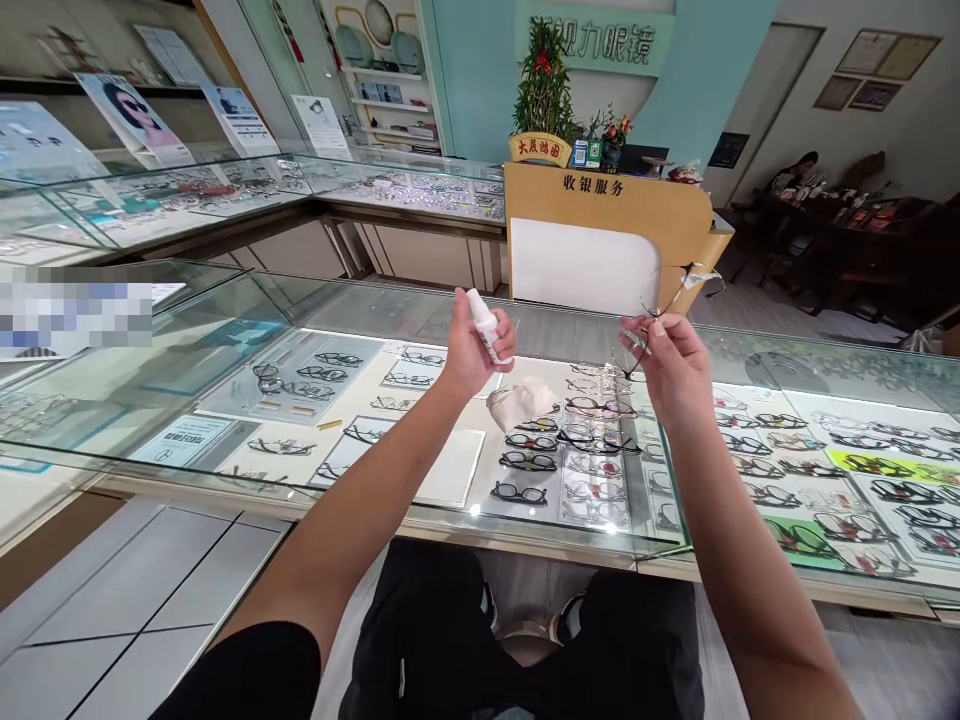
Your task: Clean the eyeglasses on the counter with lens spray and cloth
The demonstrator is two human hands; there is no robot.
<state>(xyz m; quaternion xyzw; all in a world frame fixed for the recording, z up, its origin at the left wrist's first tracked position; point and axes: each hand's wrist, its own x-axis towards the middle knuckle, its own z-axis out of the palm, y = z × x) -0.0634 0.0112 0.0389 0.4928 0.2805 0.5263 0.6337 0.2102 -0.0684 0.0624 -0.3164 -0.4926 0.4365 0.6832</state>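
Observation:
My left hand is wrapped round a small white spray bottle, held upright with a slight tilt above the glass counter. Its thumb points up beside the bottle's top. My right hand pinches a thin-framed pair of eyeglasses between thumb and fingers. The glasses are raised over the counter, and their clear lenses are hard to make out against the background. Between my hands, a crumpled whitish cloth lies on the counter top, near several dark-framed glasses.
A glass display counter with rows of eyeglasses spans the space before me. Behind it stands a wooden cashier desk with a plant. More glass cases run along the left. People sit at a dark table at the far right.

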